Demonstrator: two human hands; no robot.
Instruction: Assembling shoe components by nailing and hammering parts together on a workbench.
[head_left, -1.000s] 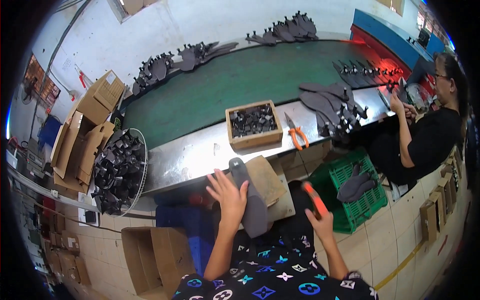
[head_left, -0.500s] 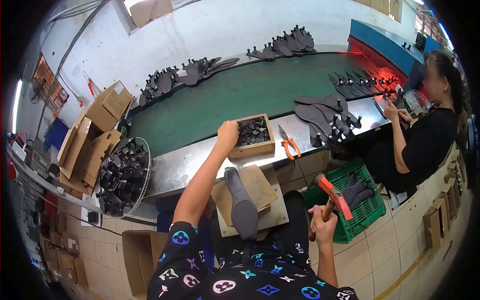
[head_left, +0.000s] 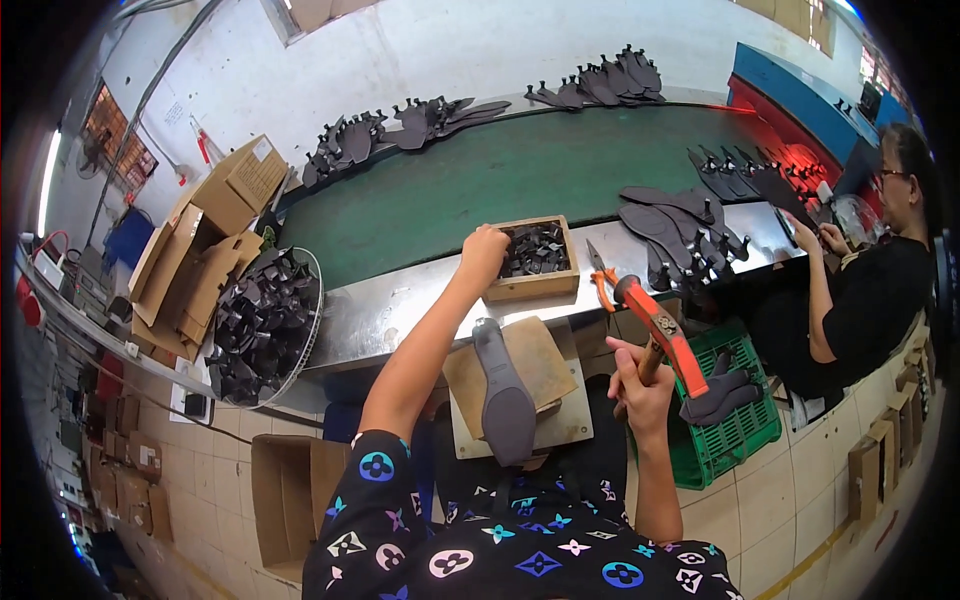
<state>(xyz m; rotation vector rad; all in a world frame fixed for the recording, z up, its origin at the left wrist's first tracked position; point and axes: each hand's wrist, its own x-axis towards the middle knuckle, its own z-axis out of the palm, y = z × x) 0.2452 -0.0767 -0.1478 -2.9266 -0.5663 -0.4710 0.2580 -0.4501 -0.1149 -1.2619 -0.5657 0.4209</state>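
Observation:
My left hand (head_left: 484, 252) rests at the left end of a wooden box (head_left: 535, 288) filled with small black parts (head_left: 536, 250). Its fingers are curled, and whatever they hold, if anything, is hidden. A hammer (head_left: 662, 334) with an orange-red head is gripped in my right hand (head_left: 643, 388), raised right of my lap, its index finger lifted off the handle. Between my arms a dark grey shoe sole (head_left: 508, 405) lies on a brown pad (head_left: 462, 385) over a pale metal plate (head_left: 575, 430). Neither hand touches the sole.
Orange-handled pliers (head_left: 602, 280) lie right of the box, beside several soles with black heels (head_left: 660, 232). A green crate (head_left: 745, 440) holding soles stands at my right. A basket of black heels (head_left: 262, 330) is at left. A co-worker (head_left: 850, 290) sits at right by the green conveyor (head_left: 470, 170).
My view has shifted, so the scene sits further right. The hammer has come up, with its head nearer the pliers, and my right index finger has lifted. My left hand stays at the box.

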